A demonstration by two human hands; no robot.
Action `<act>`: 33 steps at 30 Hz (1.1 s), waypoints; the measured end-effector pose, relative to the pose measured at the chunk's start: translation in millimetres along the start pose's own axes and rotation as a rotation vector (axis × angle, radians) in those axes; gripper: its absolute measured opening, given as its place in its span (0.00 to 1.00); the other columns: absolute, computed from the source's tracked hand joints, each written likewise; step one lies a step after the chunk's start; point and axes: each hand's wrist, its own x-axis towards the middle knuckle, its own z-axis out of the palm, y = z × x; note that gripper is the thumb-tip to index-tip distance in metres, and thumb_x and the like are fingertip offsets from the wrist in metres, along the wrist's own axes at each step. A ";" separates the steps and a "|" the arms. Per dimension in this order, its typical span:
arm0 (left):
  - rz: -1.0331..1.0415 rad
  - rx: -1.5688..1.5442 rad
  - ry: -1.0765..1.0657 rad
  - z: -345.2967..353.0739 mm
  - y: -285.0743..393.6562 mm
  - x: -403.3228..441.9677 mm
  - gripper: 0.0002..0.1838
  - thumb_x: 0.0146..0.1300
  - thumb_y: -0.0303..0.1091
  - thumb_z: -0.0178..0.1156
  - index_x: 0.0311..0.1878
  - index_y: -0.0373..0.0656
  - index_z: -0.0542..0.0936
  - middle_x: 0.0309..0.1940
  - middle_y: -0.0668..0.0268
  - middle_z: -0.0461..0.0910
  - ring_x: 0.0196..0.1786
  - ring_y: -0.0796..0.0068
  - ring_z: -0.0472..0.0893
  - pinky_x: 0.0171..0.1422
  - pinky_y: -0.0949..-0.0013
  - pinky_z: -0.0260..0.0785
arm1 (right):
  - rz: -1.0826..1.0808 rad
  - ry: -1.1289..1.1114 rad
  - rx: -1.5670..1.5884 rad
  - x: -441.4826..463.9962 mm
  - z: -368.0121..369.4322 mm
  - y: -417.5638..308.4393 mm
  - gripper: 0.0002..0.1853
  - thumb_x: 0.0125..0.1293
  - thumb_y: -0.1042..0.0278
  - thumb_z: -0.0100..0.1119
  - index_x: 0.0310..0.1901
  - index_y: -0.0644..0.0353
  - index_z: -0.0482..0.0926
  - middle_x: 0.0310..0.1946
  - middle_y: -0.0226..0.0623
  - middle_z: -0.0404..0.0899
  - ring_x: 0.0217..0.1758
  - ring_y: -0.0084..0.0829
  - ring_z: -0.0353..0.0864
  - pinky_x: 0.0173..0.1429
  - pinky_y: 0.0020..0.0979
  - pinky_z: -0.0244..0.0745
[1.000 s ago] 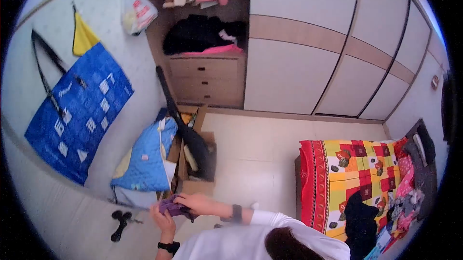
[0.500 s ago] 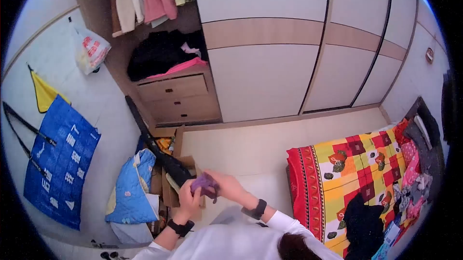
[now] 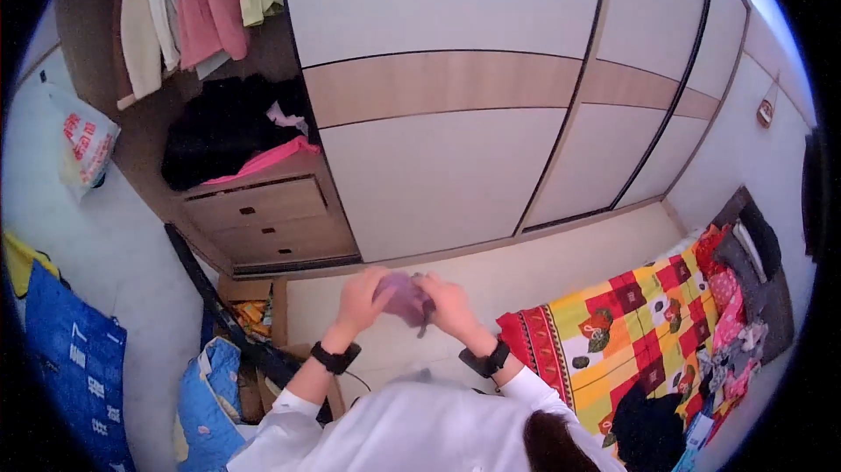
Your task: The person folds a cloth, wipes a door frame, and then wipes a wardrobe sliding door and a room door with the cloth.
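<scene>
A small purple cloth [image 3: 402, 299] is stretched between my two hands above the floor, its edges slightly blurred; what kind of garment it is I cannot make out. My left hand [image 3: 360, 304] grips it from the left side, thumb over the fabric. From the right, my right hand [image 3: 449, 306] has its fingers closed on the cloth, and a darker strip dangles beside them. Black bands circle both wrists.
An open wardrobe [image 3: 320, 192] stands ahead, with hanging clothes [image 3: 208, 8] and a black pile [image 3: 229, 126] above drawers. To the right is a bed [image 3: 604, 332] with scattered clothes. Boxes, a blue quilted cloth [image 3: 208, 402] and a blue bag [image 3: 74, 358] are at left.
Both hands have risen and shifted right with the purple cloth, which is now spread wider between them. The camera view has turned, moving the wardrobe and bed left in frame.
</scene>
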 end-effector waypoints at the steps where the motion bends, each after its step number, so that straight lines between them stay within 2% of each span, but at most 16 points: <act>1: 0.038 0.018 0.013 0.9 -11.8 24.4 0.15 0.57 0.38 0.59 0.46 0.41 0.76 0.41 0.57 0.78 0.43 0.52 0.76 0.47 0.58 0.68 | 0.021 0.039 -0.023 17.4 -0.4 11.0 0.18 0.50 0.75 0.61 0.45 0.55 0.74 0.33 0.39 0.75 0.34 0.42 0.79 0.35 0.38 0.74; 3: 0.091 0.054 0.041 2.6 -31.9 64.1 0.15 0.58 0.37 0.58 0.46 0.41 0.75 0.43 0.57 0.78 0.46 0.53 0.75 0.49 0.59 0.68 | 0.028 0.152 0.043 44.3 -1.2 32.7 0.15 0.52 0.72 0.63 0.43 0.58 0.74 0.31 0.40 0.75 0.33 0.43 0.78 0.36 0.37 0.73; 6: -0.079 0.068 0.173 1.6 -67.8 117.8 0.17 0.60 0.37 0.57 0.50 0.39 0.73 0.47 0.56 0.76 0.52 0.54 0.73 0.55 0.59 0.65 | 0.090 0.223 0.026 80.0 -7.1 56.5 0.15 0.51 0.73 0.63 0.42 0.60 0.74 0.31 0.42 0.74 0.34 0.45 0.77 0.37 0.36 0.72; 7: -0.142 0.073 0.251 -0.7 -79.7 135.1 0.19 0.61 0.38 0.57 0.52 0.39 0.72 0.48 0.55 0.75 0.53 0.54 0.73 0.57 0.59 0.64 | 0.069 0.217 0.028 91.7 -5.7 73.0 0.15 0.54 0.70 0.62 0.45 0.59 0.73 0.36 0.42 0.74 0.35 0.47 0.76 0.36 0.38 0.72; 12: -0.340 -0.126 0.626 0.0 -192.0 196.9 0.23 0.65 0.38 0.54 0.58 0.36 0.66 0.54 0.52 0.70 0.58 0.58 0.70 0.63 0.61 0.60 | 0.085 0.206 0.096 161.5 3.0 129.4 0.15 0.55 0.72 0.64 0.43 0.63 0.73 0.34 0.46 0.75 0.36 0.45 0.75 0.43 0.33 0.71; 13: -0.451 -0.144 0.643 -3.9 -204.8 208.4 0.24 0.67 0.42 0.51 0.59 0.35 0.65 0.57 0.51 0.68 0.60 0.58 0.68 0.64 0.61 0.58 | 0.073 0.199 0.100 176.0 4.2 142.3 0.15 0.55 0.72 0.64 0.43 0.63 0.73 0.34 0.46 0.75 0.37 0.45 0.76 0.43 0.33 0.71; 15: -0.518 -0.165 0.700 -7.8 -238.2 228.0 0.26 0.68 0.44 0.49 0.61 0.34 0.63 0.58 0.49 0.67 0.61 0.56 0.67 0.66 0.61 0.56 | 0.076 0.172 0.169 203.5 4.7 168.4 0.15 0.55 0.73 0.64 0.44 0.64 0.73 0.36 0.46 0.76 0.39 0.44 0.76 0.45 0.33 0.71; 18: -0.469 -0.022 0.785 -21.2 -280.0 273.5 0.28 0.70 0.46 0.44 0.63 0.32 0.61 0.62 0.47 0.64 0.65 0.55 0.63 0.68 0.63 0.53 | 0.040 0.175 0.116 241.4 0.7 209.3 0.15 0.57 0.68 0.62 0.45 0.59 0.73 0.38 0.45 0.75 0.38 0.47 0.76 0.39 0.36 0.72; 20: -0.431 0.012 0.860 -25.4 -305.3 307.5 0.28 0.71 0.45 0.42 0.64 0.31 0.60 0.63 0.47 0.63 0.66 0.56 0.63 0.68 0.64 0.53 | 0.017 0.127 0.084 265.0 -11.5 233.9 0.15 0.57 0.67 0.63 0.45 0.59 0.74 0.37 0.45 0.75 0.38 0.48 0.76 0.40 0.36 0.72; 21: -0.423 0.041 0.934 -27.0 -318.6 323.1 0.27 0.71 0.45 0.41 0.63 0.31 0.61 0.62 0.48 0.64 0.65 0.56 0.63 0.68 0.65 0.52 | 0.019 0.100 0.077 276.2 -22.2 243.4 0.15 0.57 0.68 0.63 0.45 0.60 0.74 0.36 0.45 0.75 0.38 0.47 0.76 0.40 0.37 0.72; 22: -0.415 -0.059 0.984 -27.7 -328.8 336.1 0.27 0.71 0.44 0.40 0.63 0.31 0.61 0.61 0.47 0.65 0.64 0.55 0.65 0.68 0.64 0.53 | 0.025 0.074 0.071 286.0 -30.7 253.9 0.15 0.57 0.68 0.63 0.44 0.60 0.74 0.36 0.45 0.75 0.39 0.47 0.76 0.41 0.37 0.72; 24: -0.432 0.040 1.004 -19.2 -345.6 353.1 0.26 0.72 0.43 0.40 0.61 0.30 0.62 0.58 0.47 0.67 0.60 0.53 0.67 0.66 0.63 0.54 | 0.032 0.054 0.084 298.9 -42.9 277.5 0.15 0.56 0.68 0.63 0.44 0.60 0.74 0.36 0.44 0.75 0.39 0.47 0.76 0.40 0.37 0.72; 27: -0.452 0.283 1.160 -8.5 -379.3 362.9 0.23 0.72 0.41 0.38 0.59 0.29 0.63 0.52 0.47 0.70 0.56 0.52 0.68 0.64 0.61 0.56 | 0.029 0.088 0.046 314.2 -52.4 307.7 0.14 0.55 0.69 0.63 0.44 0.60 0.74 0.36 0.44 0.75 0.38 0.47 0.76 0.40 0.38 0.72; 28: -0.373 0.359 1.204 -9.4 -386.2 363.0 0.22 0.73 0.40 0.36 0.56 0.28 0.63 0.47 0.47 0.71 0.52 0.52 0.69 0.61 0.59 0.58 | 0.024 0.107 0.020 316.5 -53.0 315.1 0.14 0.55 0.69 0.63 0.44 0.60 0.74 0.36 0.44 0.75 0.38 0.47 0.76 0.39 0.38 0.72; 32: -0.351 0.163 1.250 -2.2 -380.1 362.9 0.21 0.72 0.39 0.37 0.55 0.29 0.64 0.44 0.52 0.71 0.49 0.58 0.70 0.57 0.61 0.60 | 0.106 0.053 -0.031 336.6 -47.2 321.0 0.14 0.54 0.71 0.64 0.42 0.60 0.74 0.36 0.43 0.75 0.39 0.45 0.76 0.39 0.38 0.72; 33: -0.347 0.132 1.261 -4.6 -381.8 364.0 0.21 0.72 0.40 0.38 0.55 0.29 0.64 0.44 0.53 0.71 0.49 0.60 0.70 0.57 0.62 0.60 | 0.047 0.071 -0.035 343.1 -39.2 327.5 0.16 0.52 0.71 0.64 0.43 0.60 0.74 0.35 0.43 0.74 0.38 0.45 0.76 0.38 0.39 0.72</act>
